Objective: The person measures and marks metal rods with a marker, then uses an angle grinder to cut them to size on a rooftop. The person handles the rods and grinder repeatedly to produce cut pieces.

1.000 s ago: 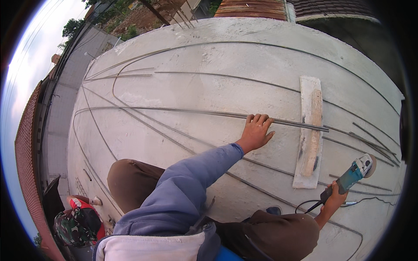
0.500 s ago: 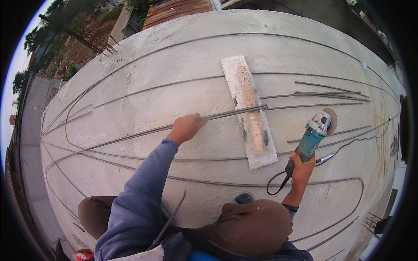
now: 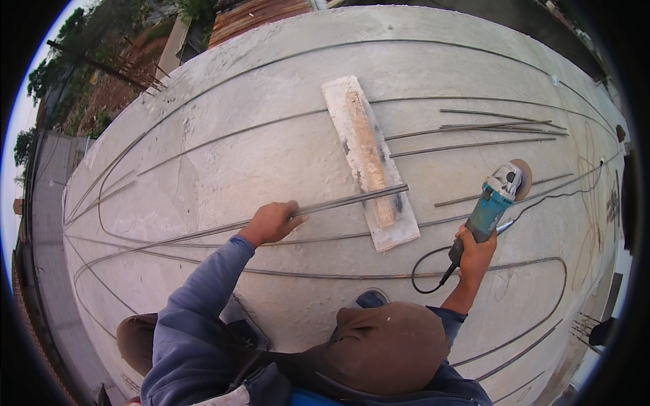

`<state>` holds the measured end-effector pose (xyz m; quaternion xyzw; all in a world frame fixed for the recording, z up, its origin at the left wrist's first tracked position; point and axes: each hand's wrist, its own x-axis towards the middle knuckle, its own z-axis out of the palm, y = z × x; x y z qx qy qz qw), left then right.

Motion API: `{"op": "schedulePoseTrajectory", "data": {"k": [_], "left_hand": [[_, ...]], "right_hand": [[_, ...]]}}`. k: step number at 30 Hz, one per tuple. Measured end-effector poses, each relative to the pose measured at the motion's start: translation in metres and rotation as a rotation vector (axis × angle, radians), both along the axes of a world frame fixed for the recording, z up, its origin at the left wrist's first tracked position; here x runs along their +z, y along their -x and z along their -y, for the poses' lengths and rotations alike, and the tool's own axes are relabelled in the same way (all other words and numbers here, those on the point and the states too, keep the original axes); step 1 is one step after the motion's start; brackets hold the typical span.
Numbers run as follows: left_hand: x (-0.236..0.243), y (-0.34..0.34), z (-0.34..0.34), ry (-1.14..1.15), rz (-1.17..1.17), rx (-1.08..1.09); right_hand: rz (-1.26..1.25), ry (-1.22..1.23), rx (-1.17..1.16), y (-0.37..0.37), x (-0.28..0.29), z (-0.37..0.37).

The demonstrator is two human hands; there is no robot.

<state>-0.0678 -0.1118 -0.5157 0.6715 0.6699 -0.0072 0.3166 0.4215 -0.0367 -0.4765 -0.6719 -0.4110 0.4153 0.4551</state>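
- Rods of thin, long grey steel run every which way over a pale grey rough concrete slab, one bending round in a wide hook on the right, near the knee in brown cloth trousers.
- Shorter dark loose steel bars sit in a messy cluster up toward the right.
- Biggest thing in the way: a whitish flat rectangular board with a narrow tan wooden strip on top, lying crosswise, slightly slanted.
- The grey metal bundle of parallel rods crosses over the lower part of that strip, ends poking just past it. Can't tell if they actually touch.
- A thin black power cable loops out beside the grinder's handle, over one of the long rods.
- Left hand: back of the hand up, fingers curled round the bundle, so it's got a proper grip. Arm reaches forward in a blue-grey long sleeve.
- Right hand: wrapped round the black rear end of a teal-and-black angle grinder with a silver head, tipped up and rightward, brown round disc at the far end, well apart from the bundle. Can't see what the fingers do on the switch.
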Motion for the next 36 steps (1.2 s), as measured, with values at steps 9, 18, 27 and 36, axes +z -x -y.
{"op": "schedulePoseTrajectory", "data": {"k": [9, 18, 27, 36], "left_hand": [[-0.007, 0.105, -0.165, -0.374, -0.448, 0.279], [0.0, -0.105, -0.205, -0.127, -0.082, 0.396], [0.0, -0.131, -0.176, -0.09, 0.079, 0.544], [0.152, 0.036, 0.005, 0.075, 0.042, 0.143]], "right_hand": [[0.05, -0.002, 0.014, 0.001, 0.008, 0.01], [0.036, 0.053, -0.044, -0.016, -0.003, 0.009], [0.079, 0.002, 0.059, -0.005, -0.017, 0.0], [0.137, -0.072, 0.091, 0.009, 0.012, 0.015]]}}
